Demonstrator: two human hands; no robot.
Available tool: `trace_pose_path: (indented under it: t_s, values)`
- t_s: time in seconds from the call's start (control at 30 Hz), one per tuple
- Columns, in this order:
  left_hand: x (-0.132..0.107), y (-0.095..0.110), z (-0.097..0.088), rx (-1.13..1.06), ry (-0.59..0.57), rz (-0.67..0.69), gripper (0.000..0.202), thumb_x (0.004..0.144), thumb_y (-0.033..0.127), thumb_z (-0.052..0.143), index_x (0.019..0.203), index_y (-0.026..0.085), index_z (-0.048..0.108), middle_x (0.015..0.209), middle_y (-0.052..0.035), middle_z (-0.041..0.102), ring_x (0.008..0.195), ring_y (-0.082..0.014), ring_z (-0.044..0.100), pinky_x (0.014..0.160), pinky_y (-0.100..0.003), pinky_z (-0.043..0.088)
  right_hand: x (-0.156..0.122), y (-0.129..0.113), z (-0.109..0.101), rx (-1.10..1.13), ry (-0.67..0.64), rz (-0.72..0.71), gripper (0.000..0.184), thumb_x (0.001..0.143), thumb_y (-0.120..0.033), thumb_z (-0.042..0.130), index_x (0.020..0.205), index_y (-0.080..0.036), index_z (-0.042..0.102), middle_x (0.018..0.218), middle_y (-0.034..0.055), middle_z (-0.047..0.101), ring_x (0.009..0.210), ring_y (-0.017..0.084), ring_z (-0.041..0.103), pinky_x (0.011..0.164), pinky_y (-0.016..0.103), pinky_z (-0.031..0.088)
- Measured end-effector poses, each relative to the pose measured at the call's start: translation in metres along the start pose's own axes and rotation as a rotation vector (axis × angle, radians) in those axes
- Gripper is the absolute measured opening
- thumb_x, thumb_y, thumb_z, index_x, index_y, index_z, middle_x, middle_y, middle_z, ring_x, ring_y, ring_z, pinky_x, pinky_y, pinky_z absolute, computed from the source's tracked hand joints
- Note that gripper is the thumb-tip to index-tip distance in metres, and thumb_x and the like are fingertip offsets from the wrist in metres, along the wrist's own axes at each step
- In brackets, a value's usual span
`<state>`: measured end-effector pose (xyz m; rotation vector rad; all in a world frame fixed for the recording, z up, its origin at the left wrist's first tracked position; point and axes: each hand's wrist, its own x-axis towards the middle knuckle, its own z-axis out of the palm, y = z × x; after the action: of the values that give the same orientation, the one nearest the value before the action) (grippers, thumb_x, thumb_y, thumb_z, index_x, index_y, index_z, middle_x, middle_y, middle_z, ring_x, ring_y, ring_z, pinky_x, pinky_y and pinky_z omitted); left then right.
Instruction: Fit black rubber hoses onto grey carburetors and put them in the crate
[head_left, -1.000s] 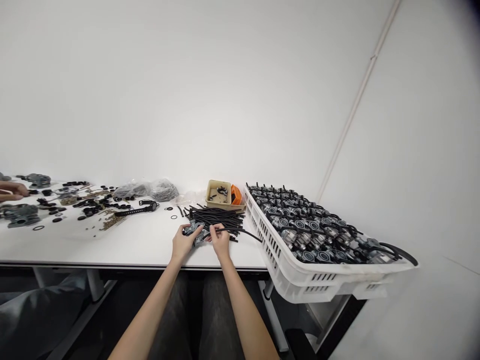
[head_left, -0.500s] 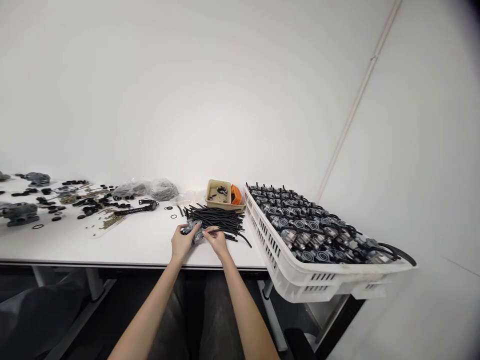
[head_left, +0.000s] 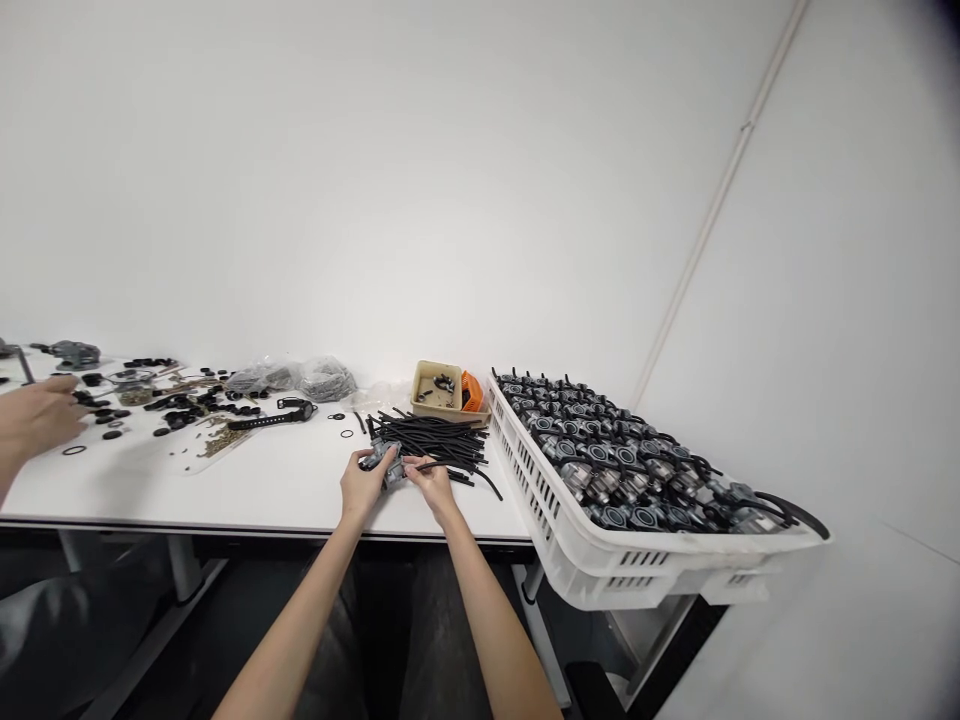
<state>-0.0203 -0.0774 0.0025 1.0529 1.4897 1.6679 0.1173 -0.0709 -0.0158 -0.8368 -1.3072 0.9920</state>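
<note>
My left hand is closed around a small grey metal carburetor just above the front part of the table. Against its right side, my right hand pinches a black rubber hose near one end. The hose's free end curves away to the right. Whether the pinched end is seated on the carburetor is hidden by my fingers. Right behind both hands lies a pile of cut black hoses.
A white crate full of carburetors stands at the right. Behind the hoses are a beige bin and an orange container. Leftward lie a black watch, brass parts and bagged parts. Another person's hand reaches in.
Another person's hand has come in from the left edge, where a grey carburetor was visible. My hands have hardly moved and keep the same hold on carburetor and hose.
</note>
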Motion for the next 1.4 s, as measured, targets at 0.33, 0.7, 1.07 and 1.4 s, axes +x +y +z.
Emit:
trace_pose_path:
  t_s: [0.33, 0.7, 1.07, 1.4]
  values:
    - [0.000, -0.002, 0.003, 0.199, -0.025, 0.057, 0.057, 0.060, 0.066, 0.063, 0.091, 0.019, 0.057, 0.092, -0.0122, 0.065, 0.090, -0.0297, 0.059, 0.078, -0.037, 0.042, -0.002, 0.004, 0.001, -0.066, -0.034, -0.013, 0.028, 0.063, -0.042, 0.074, 0.067, -0.017, 0.063, 0.102, 0.0106, 0.067, 0.086, 0.022, 0.063, 0.078, 0.037, 0.049]
    - [0.002, -0.006, 0.007, 0.309, -0.006, 0.078, 0.062, 0.062, 0.068, 0.058, 0.097, 0.017, 0.057, 0.097, -0.0149, 0.067, 0.093, -0.0295, 0.061, 0.080, -0.037, 0.044, 0.002, 0.012, 0.000, -0.197, -0.035, -0.093, 0.019, 0.061, -0.033, 0.076, 0.061, -0.018, 0.063, 0.101, 0.0080, 0.065, 0.091, 0.022, 0.060, 0.079, 0.036, 0.049]
    - [0.009, -0.013, 0.002, 0.215, -0.060, 0.081, 0.056, 0.066, 0.068, 0.053, 0.094, 0.019, 0.057, 0.099, -0.0128, 0.065, 0.095, -0.0292, 0.059, 0.081, -0.038, 0.043, -0.003, -0.005, 0.000, 0.067, -0.019, -0.017, 0.032, 0.062, -0.042, 0.076, 0.080, -0.017, 0.066, 0.096, 0.0094, 0.069, 0.096, 0.024, 0.062, 0.087, 0.038, 0.046]
    - [0.012, -0.020, 0.005, 0.022, -0.177, 0.127, 0.056, 0.063, 0.064, 0.061, 0.092, 0.016, 0.059, 0.086, -0.0085, 0.066, 0.082, -0.0246, 0.060, 0.074, -0.035, 0.044, -0.002, 0.001, -0.001, 0.098, 0.174, -0.077, 0.042, 0.056, -0.033, 0.079, 0.073, -0.021, 0.043, 0.073, -0.0020, 0.060, 0.074, 0.017, 0.063, 0.075, 0.032, 0.050]
